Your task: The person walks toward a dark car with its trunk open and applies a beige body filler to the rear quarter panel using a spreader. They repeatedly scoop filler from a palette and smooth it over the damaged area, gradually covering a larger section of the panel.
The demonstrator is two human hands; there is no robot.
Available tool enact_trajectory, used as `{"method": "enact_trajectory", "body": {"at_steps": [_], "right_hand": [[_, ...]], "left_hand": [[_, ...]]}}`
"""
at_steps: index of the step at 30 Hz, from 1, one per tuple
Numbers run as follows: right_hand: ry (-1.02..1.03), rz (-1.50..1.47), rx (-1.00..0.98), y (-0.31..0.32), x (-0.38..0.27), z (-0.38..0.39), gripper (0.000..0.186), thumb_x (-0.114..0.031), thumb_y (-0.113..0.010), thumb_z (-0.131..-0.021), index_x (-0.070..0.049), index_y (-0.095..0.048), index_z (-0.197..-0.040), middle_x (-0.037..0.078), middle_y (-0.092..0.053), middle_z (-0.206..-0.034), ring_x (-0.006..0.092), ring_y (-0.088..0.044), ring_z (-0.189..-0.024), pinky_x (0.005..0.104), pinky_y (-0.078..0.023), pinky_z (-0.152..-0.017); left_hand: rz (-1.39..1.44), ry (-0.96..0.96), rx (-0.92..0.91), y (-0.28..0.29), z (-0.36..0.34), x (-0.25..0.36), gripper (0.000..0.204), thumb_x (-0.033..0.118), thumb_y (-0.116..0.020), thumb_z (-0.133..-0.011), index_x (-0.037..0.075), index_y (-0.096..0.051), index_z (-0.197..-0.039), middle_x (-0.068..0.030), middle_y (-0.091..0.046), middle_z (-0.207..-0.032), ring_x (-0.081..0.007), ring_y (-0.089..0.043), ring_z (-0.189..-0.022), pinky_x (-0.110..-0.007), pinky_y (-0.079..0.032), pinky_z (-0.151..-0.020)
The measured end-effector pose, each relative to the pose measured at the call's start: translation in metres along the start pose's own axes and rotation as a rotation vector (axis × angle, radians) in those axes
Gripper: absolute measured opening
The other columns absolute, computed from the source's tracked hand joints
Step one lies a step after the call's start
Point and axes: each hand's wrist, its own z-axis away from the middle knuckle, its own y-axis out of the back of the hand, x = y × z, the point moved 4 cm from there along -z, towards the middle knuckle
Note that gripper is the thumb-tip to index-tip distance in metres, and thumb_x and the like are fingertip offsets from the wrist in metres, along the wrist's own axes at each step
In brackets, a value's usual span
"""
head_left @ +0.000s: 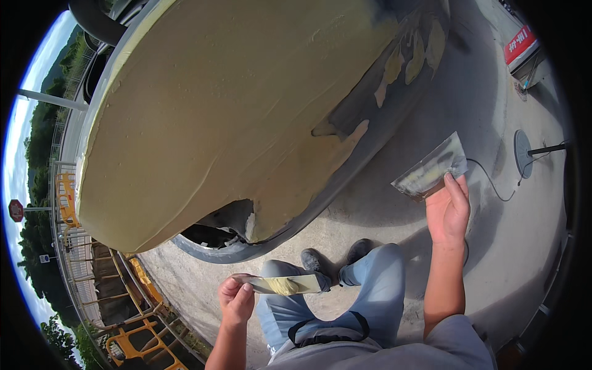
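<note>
My left hand (236,300) is closed round one end of a narrow flat mixing board (314,283), held over my knees. A mound of yellowish filler (282,286) lies on its middle. Higher up on the right, my right hand (450,206) pinches the lower edge of a wide, thin filler spreader (435,166), its face smeared with pale residue. In front of me a large curved vehicle panel (203,105) is coated in tan-yellow filler with faint ridges. Both hands are apart from the panel. A dark broken opening (219,225) shows at its lower edge, and patchy filler (391,71) runs along its right side.
Grey concrete ground (370,213) spreads under my shoes (317,261). At the right are a round stand base (522,152), a dark cable (493,180) and a red box (519,45). Orange barriers (139,342) and railings line the left, where a red sign (16,211) stands.
</note>
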Motion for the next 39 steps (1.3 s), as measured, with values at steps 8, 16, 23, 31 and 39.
{"method": "enact_trajectory", "body": {"at_steps": [8,16,23,31,39], "right_hand": [[1.65,0.907,-0.45,-0.058,0.03,-0.038,0.044,-0.009,-0.053,-0.098,-0.01,-0.057,-0.142,0.023,-0.062,-0.137,0.0471,-0.061,-0.125,0.06,-0.043,-0.11],[1.92,0.817,-0.464,-0.101,0.041,-0.078,0.04,0.004,-0.055,-0.097,-0.005,-0.065,-0.136,0.02,-0.063,-0.138,0.0404,-0.059,-0.131,0.0545,-0.041,-0.114],[1.639,0.644,-0.266,-0.125,0.028,-0.111,0.037,0.0,-0.054,-0.102,-0.003,-0.065,-0.137,0.014,-0.066,-0.137,0.03,-0.061,-0.131,0.0386,-0.046,-0.111],[1.47,0.611,-0.123,-0.138,0.029,-0.125,0.034,-0.005,-0.054,-0.105,-0.001,-0.064,-0.137,0.012,-0.067,-0.137,0.0237,-0.063,-0.128,0.0344,-0.047,-0.108],[1.399,0.631,-0.121,-0.142,0.048,-0.115,0.036,-0.002,-0.052,-0.103,0.004,-0.062,-0.137,0.015,-0.065,-0.14,0.026,-0.06,-0.133,0.0359,-0.043,-0.112]], "left_hand": [[0.111,-0.421,0.207,0.116,-0.008,-0.104,0.033,0.01,-0.058,-0.098,0.0,-0.051,-0.129,-0.0145,-0.058,-0.128,-0.0259,-0.054,-0.121,-0.042,-0.041,-0.107],[0.029,-0.524,0.289,0.137,-0.042,-0.135,0.03,0.004,-0.063,-0.095,-0.001,-0.062,-0.125,-0.0149,-0.067,-0.124,-0.0239,-0.063,-0.117,-0.038,-0.048,-0.106],[0.092,-0.612,0.033,0.038,-0.038,-0.076,0.029,0.004,-0.062,-0.093,-0.011,-0.064,-0.118,-0.016,-0.072,-0.115,-0.0221,-0.07,-0.105,-0.034,-0.052,-0.099],[0.098,-0.609,0.059,0.045,-0.039,-0.081,0.023,0.002,-0.063,-0.092,-0.01,-0.066,-0.111,-0.0145,-0.073,-0.111,-0.0196,-0.068,-0.101,-0.032,-0.051,-0.095],[-0.261,-0.565,0.184,0.091,-0.051,-0.135,0.029,0.005,-0.064,-0.096,0.0,-0.062,-0.125,-0.0137,-0.064,-0.126,-0.0208,-0.059,-0.12,-0.034,-0.046,-0.105]]}}
